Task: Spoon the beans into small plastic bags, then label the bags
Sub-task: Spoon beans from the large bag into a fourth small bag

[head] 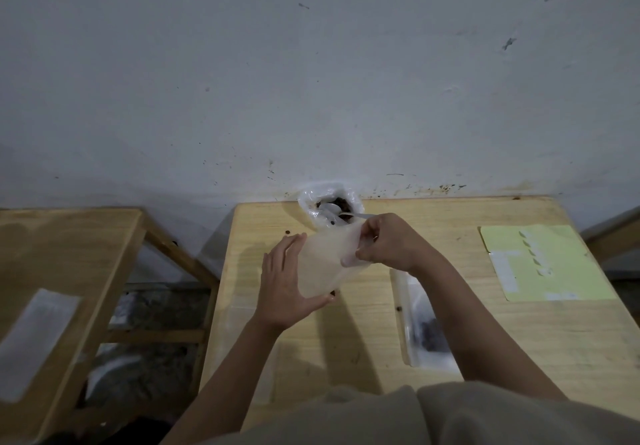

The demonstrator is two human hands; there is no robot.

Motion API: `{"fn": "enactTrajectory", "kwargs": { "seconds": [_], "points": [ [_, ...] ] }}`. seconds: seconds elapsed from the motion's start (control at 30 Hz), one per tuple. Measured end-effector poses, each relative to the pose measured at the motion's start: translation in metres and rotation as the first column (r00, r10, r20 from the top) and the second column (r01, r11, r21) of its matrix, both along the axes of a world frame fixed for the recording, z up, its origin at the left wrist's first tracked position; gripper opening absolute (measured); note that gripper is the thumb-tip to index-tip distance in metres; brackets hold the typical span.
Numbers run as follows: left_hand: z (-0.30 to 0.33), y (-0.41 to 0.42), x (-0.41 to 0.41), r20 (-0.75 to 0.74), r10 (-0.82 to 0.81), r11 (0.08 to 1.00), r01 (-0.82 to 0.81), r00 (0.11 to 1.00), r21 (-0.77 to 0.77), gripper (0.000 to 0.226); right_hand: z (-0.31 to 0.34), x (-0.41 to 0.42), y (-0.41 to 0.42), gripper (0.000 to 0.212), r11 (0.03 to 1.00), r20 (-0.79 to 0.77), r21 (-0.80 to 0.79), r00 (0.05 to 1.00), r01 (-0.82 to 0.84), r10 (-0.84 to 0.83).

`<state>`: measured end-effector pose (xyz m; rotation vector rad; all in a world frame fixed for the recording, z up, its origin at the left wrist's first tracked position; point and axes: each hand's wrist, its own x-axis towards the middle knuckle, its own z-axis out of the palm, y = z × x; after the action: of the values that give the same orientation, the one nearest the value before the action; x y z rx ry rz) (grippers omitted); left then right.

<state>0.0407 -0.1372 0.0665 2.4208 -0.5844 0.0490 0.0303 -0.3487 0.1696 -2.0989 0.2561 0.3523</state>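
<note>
My left hand (287, 282): fingers lay straight and together along the near side of the small plastic bag (327, 261), thumb under its lower corner, propping it up off the tabletop (363, 323).
My right hand (389, 242): fingers were curled, pinching the bag's far edge at its mouth; the same hand also seemed to hold the handle of the spoon (349, 215), though I could not tell the exact grip.
Small plastic bag: held between both sets of fingers, looking empty or nearly so.
Step in hand: I judged I was parting the bag's mouth, ready for a spoonful.
Doing it well: the left fingers should keep the bag steady and tilted up, while the right pinch pulls one lip away so the mouth gapes wide before any beans come over.
Filled bag (424, 323): lay flat on the tabletop, nearer me than my right fingers and under my forearm, dark beans showing inside.
Label sheet (540, 261): yellow-green, well to the right of my right fingers.
Bean supply bag (330, 204): just beyond my right fingers, against the wall (311, 81), open, spoon bowl resting in it.
Stray beans (287, 232): on the tabletop just beyond my left fingertips.
In the way: the spoon handle shared my pinching hand, which could slip or tip the supply bag.
Second table (69, 247): well to the left of my left fingers, a pale strip on it.
</note>
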Motion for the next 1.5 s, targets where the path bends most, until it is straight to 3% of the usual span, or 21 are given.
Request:
{"fn": "enactTrajectory", "kwargs": {
  "seconds": [0.2,0.3,0.37,0.43,0.5,0.6,0.7,0.77,0.9,1.0,1.1,1.2,1.3,1.37,1.5],
  "points": [
    [-0.002,-0.003,-0.001,-0.128,0.042,0.999,-0.039,0.991,0.030,0.120,-0.013,0.005,0.006,0.023,0.999,-0.041,0.034,0.999,0.023,-0.022],
    [0.001,-0.010,0.000,-0.107,0.011,1.000,-0.012,0.994,-0.008,0.116,-0.023,0.008,0.011,0.016,0.999,-0.076,0.051,0.997,0.011,-0.007],
    [0.000,-0.015,0.003,-0.069,0.004,1.000,-0.006,0.998,-0.025,0.108,-0.032,0.010,0.015,0.019,0.992,-0.082,0.114,0.996,0.049,-0.040],
    [-0.001,-0.015,0.008,-0.094,0.041,0.998,-0.046,0.995,-0.053,0.100,-0.041,0.013,0.017,0.022,0.947,-0.084,0.253,0.980,0.197,-0.181],
    [-0.003,-0.013,0.016,-0.144,0.093,0.992,-0.105,0.985,-0.075,0.097,-0.055,0.019,0.017,0.026,0.752,-0.199,0.439,0.870,0.491,-0.451],
    [-0.009,-0.009,0.031,-0.173,0.135,0.989,-0.143,0.976,-0.033,0.101,-0.082,0.029,0.011,0.032,0.361,-0.418,0.475,0.567,0.802,-0.710],
    [-0.014,-0.010,0.046,-0.180,0.131,0.991,-0.132,0.975,0.004,0.099,-0.104,0.042,0.005,0.038,0.118,-0.518,0.537,0.437,0.835,-0.736],
    [-0.018,-0.011,0.054,-0.158,0.107,0.994,-0.109,0.982,-0.005,0.096,-0.111,0.052,0.005,0.033,0.061,-0.511,0.586,0.427,0.808,-0.746],
    [-0.023,-0.014,0.067,-0.188,0.104,0.994,-0.108,0.977,-0.013,0.095,-0.115,0.073,0.010,0.013,0.168,-0.398,0.611,0.484,0.773,-0.779],
    [-0.026,-0.019,0.076,-0.254,0.073,0.997,-0.080,0.965,-0.014,0.099,-0.116,0.084,0.013,0.006,0.395,-0.207,0.567,0.590,0.723,-0.781],
    [-0.030,-0.024,0.083,-0.313,0.010,0.999,-0.024,0.950,-0.043,0.103,-0.116,0.082,0.010,0.008,0.691,0.113,0.367,0.708,0.623,-0.698],
    [-0.028,-0.029,0.088,-0.327,-0.036,0.998,0.018,0.944,-0.058,0.101,-0.108,0.071,-0.001,0.011,0.853,0.416,0.098,0.757,0.513,-0.503],
    [-0.026,-0.033,0.092,-0.331,-0.068,0.997,0.054,0.941,-0.051,0.103,-0.106,0.059,-0.008,0.019,0.887,0.648,-0.188,0.732,0.421,-0.210],
    [-0.026,-0.033,0.093,-0.355,-0.069,0.998,0.060,0.932,-0.036,0.105,-0.114,0.052,-0.009,0.019,0.855,0.696,-0.338,0.716,0.393,-0.054],
    [-0.030,-0.031,0.096,-0.351,-0.099,0.995,0.087,0.931,-0.049,0.103,-0.137,0.047,-0.005,0.022,0.807,0.674,-0.436,0.739,0.398,0.000]
  ]
}}
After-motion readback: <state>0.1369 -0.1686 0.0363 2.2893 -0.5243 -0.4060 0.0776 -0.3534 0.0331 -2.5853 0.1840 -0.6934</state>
